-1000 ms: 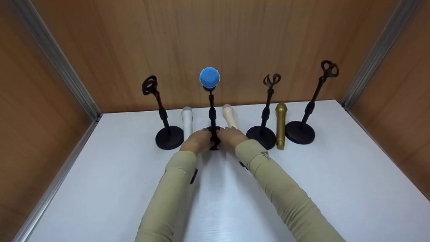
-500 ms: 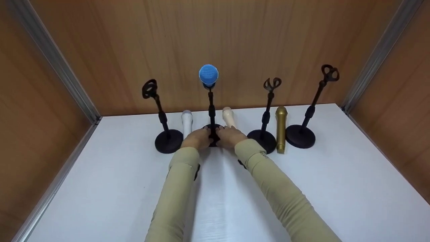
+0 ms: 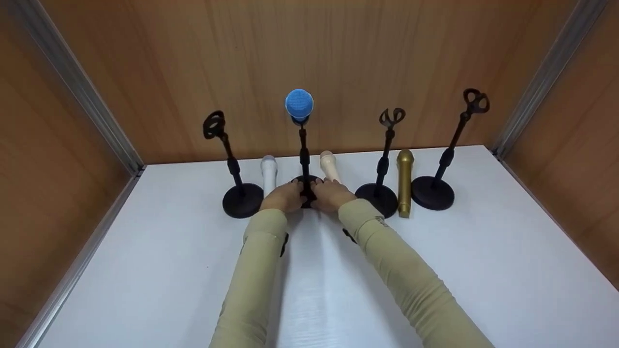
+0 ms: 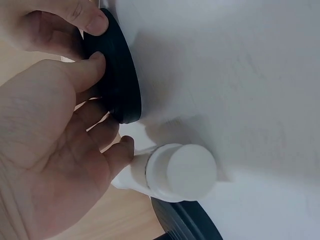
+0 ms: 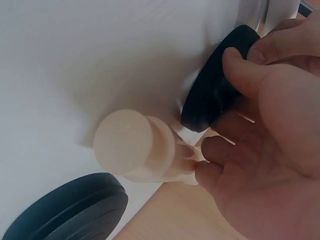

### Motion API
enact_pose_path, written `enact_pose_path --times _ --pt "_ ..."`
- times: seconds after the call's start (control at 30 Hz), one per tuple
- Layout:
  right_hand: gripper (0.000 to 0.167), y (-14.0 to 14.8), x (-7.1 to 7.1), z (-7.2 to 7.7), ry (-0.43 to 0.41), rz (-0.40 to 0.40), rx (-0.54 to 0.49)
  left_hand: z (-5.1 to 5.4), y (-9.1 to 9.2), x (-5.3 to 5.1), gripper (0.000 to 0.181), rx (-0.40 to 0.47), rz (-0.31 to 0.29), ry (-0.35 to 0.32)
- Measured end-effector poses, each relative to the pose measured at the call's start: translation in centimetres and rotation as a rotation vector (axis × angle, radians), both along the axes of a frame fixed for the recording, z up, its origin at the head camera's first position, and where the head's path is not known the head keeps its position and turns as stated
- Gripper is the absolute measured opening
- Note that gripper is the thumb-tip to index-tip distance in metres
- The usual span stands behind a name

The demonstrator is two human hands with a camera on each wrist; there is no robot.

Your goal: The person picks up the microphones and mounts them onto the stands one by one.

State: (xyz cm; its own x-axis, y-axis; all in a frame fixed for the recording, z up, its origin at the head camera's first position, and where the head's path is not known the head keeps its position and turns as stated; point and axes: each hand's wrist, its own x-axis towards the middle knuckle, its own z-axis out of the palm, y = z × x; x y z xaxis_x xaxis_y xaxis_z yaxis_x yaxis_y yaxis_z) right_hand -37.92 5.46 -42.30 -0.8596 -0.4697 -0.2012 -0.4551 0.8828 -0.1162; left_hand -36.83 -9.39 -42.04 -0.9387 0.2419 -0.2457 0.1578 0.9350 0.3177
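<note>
Both hands are right in the middle of it — the left hand (image 3: 284,196) and the right hand (image 3: 332,195) grip the round base (image 4: 125,80) of a black stand (image 3: 305,157), one from each side. It stands toward the back of the white table (image 3: 169,270), a blue-headed microphone (image 3: 299,104) up top. A white microphone (image 3: 269,171) lies beside the left hand, a cream microphone (image 3: 329,164) beside the right — and farther right, a gold microphone (image 3: 405,183).
</note>
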Motion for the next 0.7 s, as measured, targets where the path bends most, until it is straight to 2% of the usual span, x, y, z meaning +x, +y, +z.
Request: enact_pose_path --times 0.13,0.23,0.37,0.43,0.6,0.7 --pt "0.049 0.4 -0.5 0.3 0.002 -0.066 -0.099 0.2 0.0 0.0 0.054 -0.011 0.003 -0.006" --pt "0.042 1.0 -1.2 0.7 0.093 -0.167 -0.218 0.2 0.0 0.0 0.055 -0.021 0.011 -0.019" --pt "0.044 1.9 -2.1 1.4 0.199 -0.282 -0.329 0.3 0.0 -0.1 0.053 -0.014 0.016 -0.023" --pt "0.049 2.2 -2.1 1.6 0.176 -0.322 -0.362 0.3 0.0 -0.2 0.052 -0.002 0.023 -0.024" --pt "0.069 2.5 -1.1 1.1 0.012 -0.392 -0.42 0.4 0.0 -0.1 0.051 0.001 0.025 -0.027" --pt "0.071 2.5 -0.7 0.7 -0.046 -0.416 -0.426 0.3 0.0 -0.1 0.052 0.007 0.024 -0.03"
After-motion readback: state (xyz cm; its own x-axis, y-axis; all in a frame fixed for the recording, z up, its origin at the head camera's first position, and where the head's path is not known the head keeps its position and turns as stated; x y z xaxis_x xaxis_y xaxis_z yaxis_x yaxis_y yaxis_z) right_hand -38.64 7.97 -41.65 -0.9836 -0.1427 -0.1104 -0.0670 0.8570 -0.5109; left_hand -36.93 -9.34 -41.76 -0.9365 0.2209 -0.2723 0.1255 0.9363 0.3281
